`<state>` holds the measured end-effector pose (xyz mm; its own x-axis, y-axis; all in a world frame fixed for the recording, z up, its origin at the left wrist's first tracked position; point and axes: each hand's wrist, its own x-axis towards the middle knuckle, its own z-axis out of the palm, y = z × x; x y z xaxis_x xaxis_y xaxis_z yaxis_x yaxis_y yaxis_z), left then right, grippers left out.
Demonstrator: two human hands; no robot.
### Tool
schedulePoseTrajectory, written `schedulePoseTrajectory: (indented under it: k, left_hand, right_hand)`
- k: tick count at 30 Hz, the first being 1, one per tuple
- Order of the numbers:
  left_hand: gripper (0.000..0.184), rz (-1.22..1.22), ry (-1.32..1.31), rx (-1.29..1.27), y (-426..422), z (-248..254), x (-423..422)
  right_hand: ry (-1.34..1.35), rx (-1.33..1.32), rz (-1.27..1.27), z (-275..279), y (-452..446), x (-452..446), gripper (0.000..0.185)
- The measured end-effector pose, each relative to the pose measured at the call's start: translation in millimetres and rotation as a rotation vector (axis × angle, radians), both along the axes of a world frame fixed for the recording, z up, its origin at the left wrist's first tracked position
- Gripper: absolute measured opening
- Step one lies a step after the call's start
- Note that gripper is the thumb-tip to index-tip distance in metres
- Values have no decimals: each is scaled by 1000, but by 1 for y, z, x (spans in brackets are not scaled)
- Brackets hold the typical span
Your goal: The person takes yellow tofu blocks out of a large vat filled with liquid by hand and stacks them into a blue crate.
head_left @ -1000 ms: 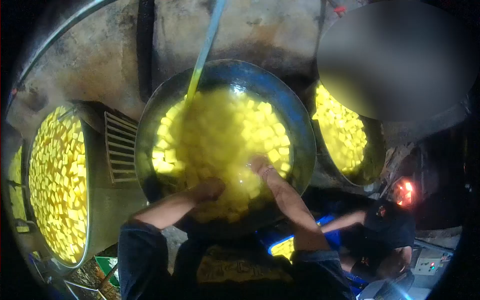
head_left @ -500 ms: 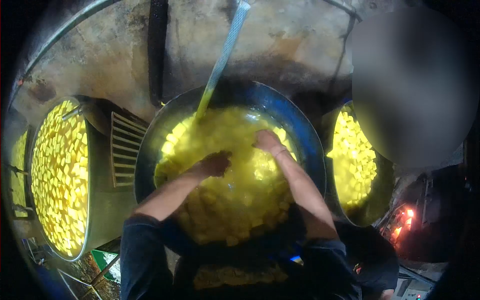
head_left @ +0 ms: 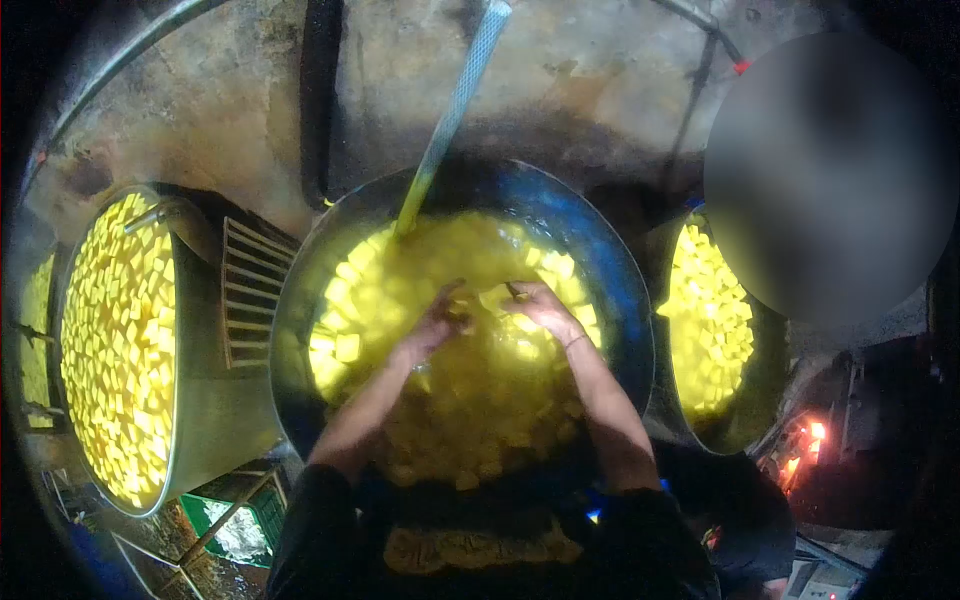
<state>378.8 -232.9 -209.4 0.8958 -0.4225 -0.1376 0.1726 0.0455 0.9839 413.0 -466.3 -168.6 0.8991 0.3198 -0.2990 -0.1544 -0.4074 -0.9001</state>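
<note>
Left hand (head_left: pixel 440 320) and right hand (head_left: pixel 542 306) closer together than half a second ago, apart, both curled, grip on any piece not discernible, yellow cubes (head_left: pixel 346 347) below and around both hands, in cloudy liquid (head_left: pixel 450 242) inside wide pan (head_left: pixel 622 275).

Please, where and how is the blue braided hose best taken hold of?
Grip the braided hose by its straight stretch above the wok, probably coming from the right: it slants up that way, while its lower end dips into the yellow liquid.

Hose (head_left: pixel 453 120) slants over far rim of pan (head_left: pixel 622 270); passage right, above cubes (head_left: pixel 556 263).
</note>
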Motion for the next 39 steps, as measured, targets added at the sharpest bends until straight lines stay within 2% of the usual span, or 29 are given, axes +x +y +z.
schedulePoseTrajectory:
  k: [1, 2, 4, 6, 7, 8, 10, 11, 13, 14, 16, 17, 18, 19, 21, 22, 23, 24, 25, 26, 27, 28, 31, 32, 33, 35, 36, 38, 39]
  left_hand:
    - [36, 94, 188, -90, -1, 4, -5]
    - [37, 157, 331, -332, -3, 3, -4]
    - [38, 215, 469, -581, -10, -8, -2]
    - [29, 347, 527, -1016, -28, -27, 0]
    - [29, 341, 525, -1019, -35, -30, -4]
    - [27, 475, 194, -648, -44, -34, -10]
    - [27, 581, -134, -264, -48, -43, -12]
    - [29, 93, 119, -1106, -47, -74, -3]
    - [32, -487, 388, -1886, -48, -90, 3]
    - [27, 59, 514, -1452, -54, -79, 2]
    - [23, 539, 599, -951, -66, -29, -5]
    - [22, 575, 659, -1007, -68, 28, -13]
    - [22, 611, 717, -1062, -68, 58, -18]
    - [22, 607, 720, -1062, -68, 53, -20]
    - [35, 564, 598, -1110, -66, 28, -19]
    - [32, 493, 594, -1147, -62, 15, -17]
    - [32, 491, 595, -1153, -58, 11, -18]
    - [32, 489, 317, -893, -55, 12, -20]
    - [31, 473, 177, -764, -53, 15, -20]
    - [31, 471, 39, -636, -50, 20, -21]
    - [24, 479, 337, -940, -45, 37, -23]
    - [18, 468, 647, -1232, -42, 49, -25]
    - [15, 457, 639, -1225, -38, 59, -31]
    - [15, 451, 631, -1223, -36, 58, -32]
    - [15, 467, 452, -1106, -34, 53, -34]
    - [17, 463, 282, -980, -32, 44, -37]
    - [23, 440, 243, -949, -29, 40, -37]
    - [30, 403, 215, -917, -35, 41, -39]
    - [29, 422, 185, -766, -39, 47, -42]
  right_hand:
    - [1, -6, -4, 15, 5, -11, 51]
    - [7, 4, -10, 33, 12, -22, 50]
    - [-6, -54, -38, 42, 22, -35, 47]
    - [-44, -91, -45, 45, 36, -44, 45]
    - [-77, -122, -50, 47, 42, -47, 44]
    - [-31, -80, -48, 61, 50, -51, 45]
    - [-15, -54, -130, 62, 60, -55, 44]
    - [4, -27, -205, 61, 65, -57, 43]
    - [-75, -86, -185, 74, 72, -55, 44]
    - [-153, -146, -166, 83, 76, -53, 44]
    - [-228, -209, -154, 71, 80, -53, 45]
    - [-380, -355, -149, 41, 84, -50, 50]
    - [-532, -502, -142, 21, 85, -49, 56]
    - [-531, -505, -146, 16, 75, -47, 56]
    - [-213, 104, 55, 31, 48, -40, 64]
    - [-103, -1, -77, 43, 43, -43, 55]
    - [-104, -6, -78, 43, 34, -47, 55]
    - [-75, -412, 60, 38, 24, -54, 48]
    - [-44, -819, 197, 31, 18, -61, 41]
    - [-92, -854, 152, 11, 15, -74, 36]
    - [-140, -888, 103, -11, 12, -86, 31]
    - [-209, -907, 157, -24, 12, -90, 34]
    - [-151, -897, 49, -75, 1, -93, 37]
    - [-204, -962, 144, -60, 4, -99, 38]
    - [-207, -958, 137, -40, 5, -102, 38]
    - [180, -294, -84, 11, 8, -106, 37]
    - [182, -291, -100, 40, 13, -113, 37]
    - [187, 137, -117, 94, 20, -129, 35]
    - [190, 139, -135, 108, 23, -134, 35]
